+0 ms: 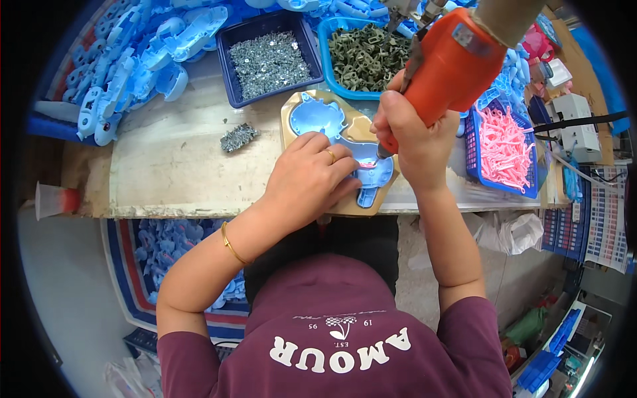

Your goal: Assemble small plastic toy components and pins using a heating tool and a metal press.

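A light blue plastic toy shell (316, 118) lies with its hollow side up in a tan holding block (287, 127) at the table's front edge. Bent over the shell, my left hand (310, 171) presses it with its fingers close together; the thumb is hidden. My right hand (419, 136) is wrapped round an orange electric screwdriver (452, 69). Its tip slants down to the lower part of the shell, beside my left fingertips. A small pink piece (367, 165) sits in the shell there.
Loose screws (239, 137) are heaped left of the block. Behind stand a dark blue bin of screws (312, 58) and a light blue tray of dark metal clips (326, 66). A blue basket (472, 142) holds pink strips. Blue shells (133, 66) pile up at left, near a clear cup (50, 200).
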Motion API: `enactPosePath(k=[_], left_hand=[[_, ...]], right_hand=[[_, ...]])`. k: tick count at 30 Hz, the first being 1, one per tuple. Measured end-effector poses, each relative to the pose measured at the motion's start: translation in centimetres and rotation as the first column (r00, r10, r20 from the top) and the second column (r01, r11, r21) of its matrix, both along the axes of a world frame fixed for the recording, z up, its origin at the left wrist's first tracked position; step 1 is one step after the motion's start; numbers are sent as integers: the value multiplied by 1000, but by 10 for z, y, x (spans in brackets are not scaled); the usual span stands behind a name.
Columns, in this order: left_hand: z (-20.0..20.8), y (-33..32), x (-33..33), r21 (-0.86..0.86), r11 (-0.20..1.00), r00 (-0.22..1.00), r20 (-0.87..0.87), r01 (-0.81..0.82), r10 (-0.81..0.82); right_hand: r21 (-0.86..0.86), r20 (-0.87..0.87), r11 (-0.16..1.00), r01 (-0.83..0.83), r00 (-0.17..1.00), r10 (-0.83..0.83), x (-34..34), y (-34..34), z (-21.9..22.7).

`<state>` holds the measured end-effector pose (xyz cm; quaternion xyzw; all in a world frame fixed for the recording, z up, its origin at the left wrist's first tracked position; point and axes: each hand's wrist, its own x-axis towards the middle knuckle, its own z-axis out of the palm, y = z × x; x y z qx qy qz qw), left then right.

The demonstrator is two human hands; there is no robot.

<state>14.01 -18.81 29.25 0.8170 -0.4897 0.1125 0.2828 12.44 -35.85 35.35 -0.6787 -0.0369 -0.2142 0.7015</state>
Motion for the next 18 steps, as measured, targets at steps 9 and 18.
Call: enactPosePath(k=[9, 18], left_hand=[[3, 11, -5, -103, 995, 999, -52, -3, -3], [3, 35, -10, -193, 981, 998, -54, -31, 21]], right_hand=[[-190, 102, 959, -211, 967, 233, 13, 12, 41], [-658, 362, 705, 265, 932, -11, -9, -32, 144]])
